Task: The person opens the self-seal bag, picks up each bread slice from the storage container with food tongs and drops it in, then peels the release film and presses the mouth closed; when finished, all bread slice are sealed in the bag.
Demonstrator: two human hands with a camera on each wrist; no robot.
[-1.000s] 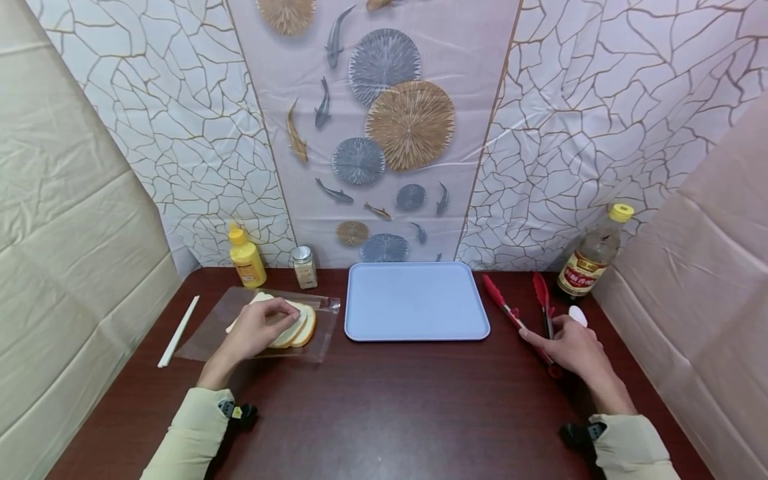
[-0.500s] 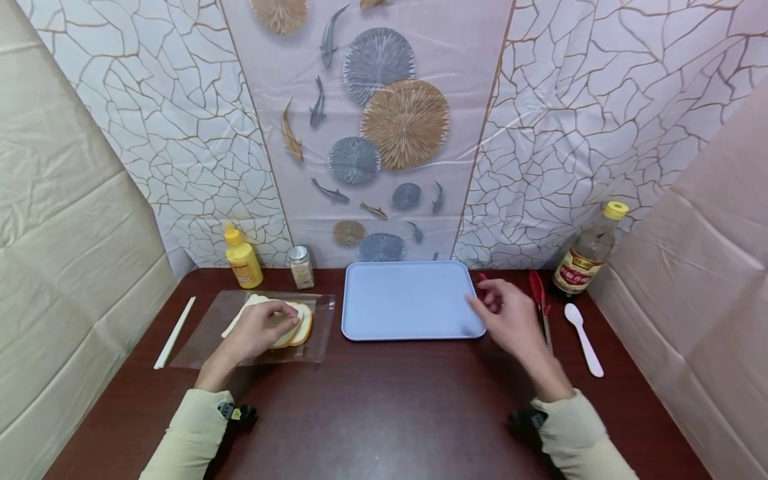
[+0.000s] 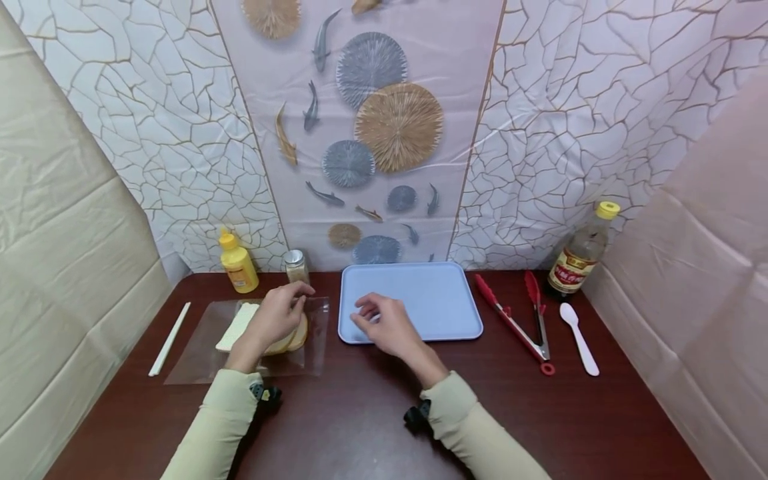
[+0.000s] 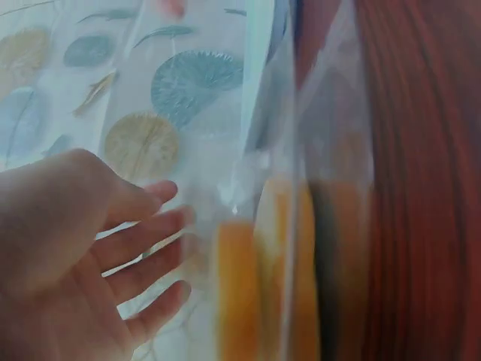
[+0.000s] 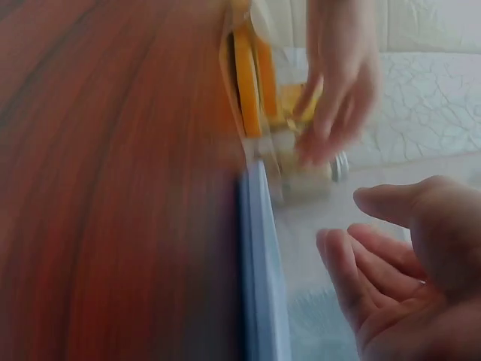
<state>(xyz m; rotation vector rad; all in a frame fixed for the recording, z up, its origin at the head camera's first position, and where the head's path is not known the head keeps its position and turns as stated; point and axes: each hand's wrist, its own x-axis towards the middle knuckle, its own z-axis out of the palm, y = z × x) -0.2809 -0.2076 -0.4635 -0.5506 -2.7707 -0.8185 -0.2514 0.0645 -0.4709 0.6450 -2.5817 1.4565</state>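
Observation:
My left hand (image 3: pixel 277 319) is over sliced bread (image 3: pixel 298 340) in a clear plastic bag (image 3: pixel 195 350), its fingers loosely bent and holding nothing. In the left wrist view that hand (image 4: pixel 113 233) has its fingers spread beside the bread's orange-brown crusts (image 4: pixel 237 289). Over the left part of a light blue tray (image 3: pixel 438 300) is my right hand (image 3: pixel 387 325), fingers relaxed and nothing between them. The right wrist view shows this hand (image 5: pixel 413 278) with thumb and fingers apart, beside the tray's edge (image 5: pixel 263 263).
Behind the bag stand a yellow squeeze bottle (image 3: pixel 240 268) and a shaker jar (image 3: pixel 297 267). White chopsticks (image 3: pixel 170 339) lie at the left. On the right are red-tipped tongs (image 3: pixel 519 328), a white spoon (image 3: pixel 579 340) and a yellow-capped sauce bottle (image 3: pixel 577 260).
My right hand has swept left from the tongs and spoon, across to the left part of the tray. My left hand has shifted slightly right and toward the shaker jar.

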